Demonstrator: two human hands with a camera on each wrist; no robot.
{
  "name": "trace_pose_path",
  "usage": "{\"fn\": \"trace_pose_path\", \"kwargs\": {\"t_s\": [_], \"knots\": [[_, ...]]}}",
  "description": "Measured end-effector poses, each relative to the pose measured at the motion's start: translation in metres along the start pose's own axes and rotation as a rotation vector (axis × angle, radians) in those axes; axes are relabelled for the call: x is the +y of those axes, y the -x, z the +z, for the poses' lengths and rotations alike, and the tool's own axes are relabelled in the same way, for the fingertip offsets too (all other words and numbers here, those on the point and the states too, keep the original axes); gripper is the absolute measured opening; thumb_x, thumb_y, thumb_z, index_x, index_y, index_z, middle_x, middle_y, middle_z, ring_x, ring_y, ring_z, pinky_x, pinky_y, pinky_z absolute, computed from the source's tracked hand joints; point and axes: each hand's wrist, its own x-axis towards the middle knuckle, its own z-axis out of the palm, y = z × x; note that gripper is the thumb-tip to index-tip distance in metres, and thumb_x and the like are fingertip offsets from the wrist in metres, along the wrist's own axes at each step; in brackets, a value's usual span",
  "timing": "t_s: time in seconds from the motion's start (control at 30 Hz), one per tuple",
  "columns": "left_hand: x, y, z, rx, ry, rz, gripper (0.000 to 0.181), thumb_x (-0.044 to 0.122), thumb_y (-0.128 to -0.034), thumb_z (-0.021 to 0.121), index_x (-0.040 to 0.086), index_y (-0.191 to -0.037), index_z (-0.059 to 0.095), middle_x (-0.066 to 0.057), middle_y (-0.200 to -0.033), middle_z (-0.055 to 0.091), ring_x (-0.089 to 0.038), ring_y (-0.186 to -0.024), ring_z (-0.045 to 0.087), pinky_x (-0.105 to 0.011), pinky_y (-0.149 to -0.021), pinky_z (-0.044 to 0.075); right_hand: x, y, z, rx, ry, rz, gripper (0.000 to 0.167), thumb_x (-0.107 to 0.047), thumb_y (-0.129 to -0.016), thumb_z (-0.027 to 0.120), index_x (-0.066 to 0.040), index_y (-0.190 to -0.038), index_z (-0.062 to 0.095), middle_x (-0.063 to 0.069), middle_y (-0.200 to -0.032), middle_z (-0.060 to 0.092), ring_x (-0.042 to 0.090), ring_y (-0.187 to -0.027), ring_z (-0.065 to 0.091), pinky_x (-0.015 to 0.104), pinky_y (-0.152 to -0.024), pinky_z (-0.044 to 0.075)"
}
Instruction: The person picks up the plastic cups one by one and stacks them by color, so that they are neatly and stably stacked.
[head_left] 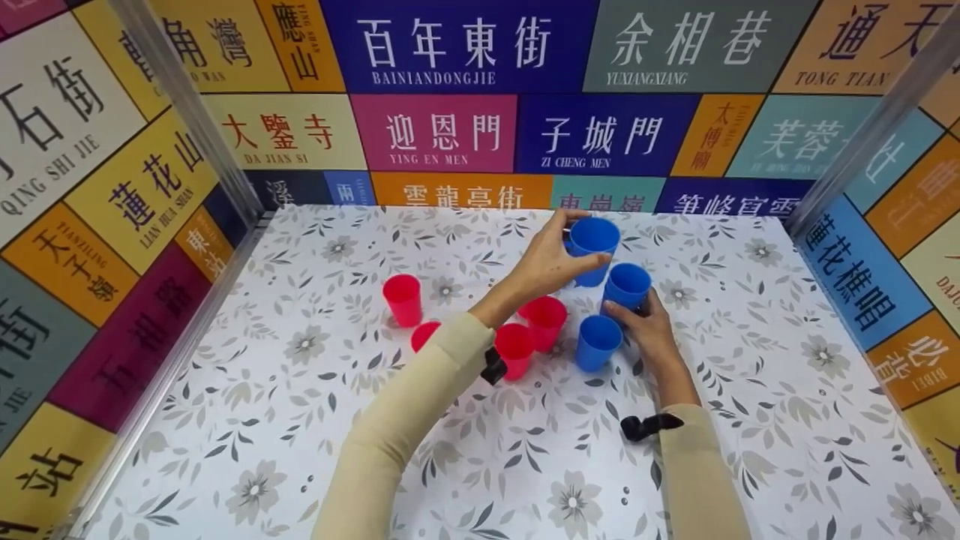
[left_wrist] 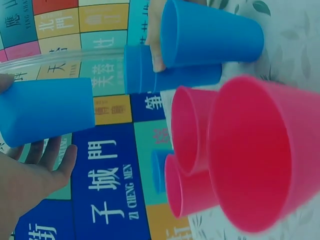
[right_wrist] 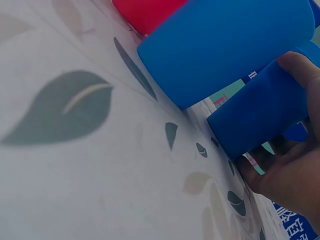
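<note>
My left hand (head_left: 546, 259) grips a blue cup (head_left: 592, 259), which in the left wrist view (left_wrist: 55, 110) hangs clear of the other cups. Just to its right, my right hand (head_left: 654, 324) has its thumb and fingers round another blue cup (head_left: 627, 289). Two rims show on this held one (left_wrist: 140, 70) in the left wrist view, like nested cups. A separate blue cup (head_left: 598, 345) stands upright in front of it, beside the right hand. In the right wrist view the held cup (right_wrist: 265, 110) has its base at the table surface.
Several red cups stand left of the blue ones: one far left (head_left: 403, 301), one partly behind the left sleeve (head_left: 424, 334), two close together (head_left: 514, 352). A small blue object (left_wrist: 159, 171) shows behind red cups. Printed panels (head_left: 442, 45) border the flowered table (head_left: 300, 420).
</note>
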Motion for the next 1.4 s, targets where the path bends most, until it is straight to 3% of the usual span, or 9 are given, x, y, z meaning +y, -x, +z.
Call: {"fn": "trace_pose_path", "kwargs": {"t_s": [0.27, 0.47, 0.63, 0.9, 1.17, 1.4], "knots": [[0.007, -0.009, 0.013, 0.024, 0.053, 0.015, 0.070, 0.036, -0.0861, 0.077, 0.019, -0.145, 0.043, -0.006, -0.143, 0.052, -0.019, -0.123, 0.058, -0.032, -0.100, 0.054, 0.001, 0.000, 0.000, -0.023, -0.011, -0.012, 0.096, -0.049, -0.084, 0.077, -0.025, -0.159, 0.022, 0.011, -0.162, 0.035, 0.029, -0.151, 0.031, 0.050, -0.125, 0.024], [0.010, -0.017, 0.023, 0.048, 0.099, -0.014, 0.069, 0.036, -0.0845, 0.079, 0.028, -0.144, 0.046, -0.004, -0.149, 0.049, -0.019, -0.128, 0.054, -0.037, -0.099, 0.055, 0.001, -0.001, -0.002, -0.022, -0.013, 0.001, 0.100, -0.051, -0.083, 0.078, -0.025, -0.160, 0.020, 0.010, -0.164, 0.031, 0.029, -0.153, 0.028, 0.051, -0.126, 0.021], [0.005, -0.019, 0.031, 0.020, 0.129, -0.043, 0.068, 0.036, -0.0853, 0.078, 0.030, -0.145, 0.046, -0.004, -0.151, 0.047, -0.020, -0.130, 0.053, -0.038, -0.097, 0.056, 0.000, -0.001, -0.002, -0.025, -0.012, -0.003, 0.096, -0.048, -0.085, 0.076, -0.025, -0.160, 0.020, 0.010, -0.164, 0.031, 0.030, -0.153, 0.028, 0.052, -0.126, 0.020], [-0.004, -0.024, 0.042, -0.008, 0.143, -0.051, 0.069, 0.032, -0.0866, 0.078, 0.025, -0.147, 0.045, -0.006, -0.151, 0.047, -0.023, -0.132, 0.053, -0.039, -0.104, 0.052, -0.001, 0.000, -0.001, -0.032, -0.030, -0.009, 0.096, -0.044, -0.087, 0.076, -0.026, -0.161, 0.017, 0.011, -0.165, 0.029, 0.030, -0.153, 0.028, 0.051, -0.126, 0.020], [-0.002, -0.030, 0.052, -0.062, 0.089, -0.088, 0.069, 0.031, -0.0870, 0.078, 0.029, -0.147, 0.045, -0.003, -0.153, 0.046, -0.021, -0.136, 0.051, -0.040, -0.110, 0.048, 0.003, 0.000, -0.001, -0.028, -0.008, -0.038, 0.094, -0.044, -0.088, 0.075, -0.022, -0.160, 0.019, 0.014, -0.163, 0.031, 0.033, -0.152, 0.029, 0.051, -0.126, 0.022], [0.000, -0.032, 0.056, -0.070, 0.094, -0.109, 0.069, 0.023, -0.0876, 0.078, 0.029, -0.148, 0.045, -0.003, -0.147, 0.054, -0.016, -0.136, 0.051, -0.035, -0.110, 0.048, 0.002, -0.002, 0.000, -0.014, -0.031, -0.042, 0.094, -0.041, -0.088, 0.076, -0.019, -0.160, 0.019, 0.015, -0.162, 0.033, 0.031, -0.150, 0.032, 0.048, -0.126, 0.024]]}}
